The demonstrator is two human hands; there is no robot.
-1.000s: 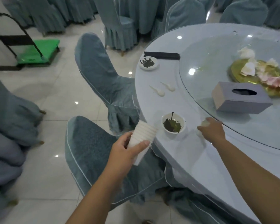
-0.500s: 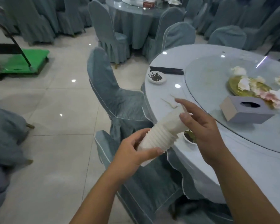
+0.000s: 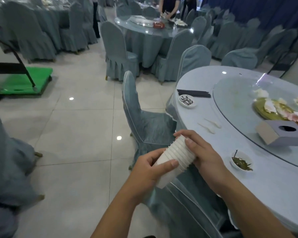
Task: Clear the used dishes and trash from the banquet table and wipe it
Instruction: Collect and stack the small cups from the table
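Fingers point(image 3: 172, 163) of the left hand point(image 3: 147, 170) and right hand point(image 3: 202, 152) curl around a stack of white paper cups point(image 3: 173, 158), gripping it beside the desk point(image 3: 273, 189).

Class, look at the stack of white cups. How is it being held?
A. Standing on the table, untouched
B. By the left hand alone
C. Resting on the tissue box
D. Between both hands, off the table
D: the left hand grips the base of the stack of white cups and the right hand covers its mouth end, beside the table.
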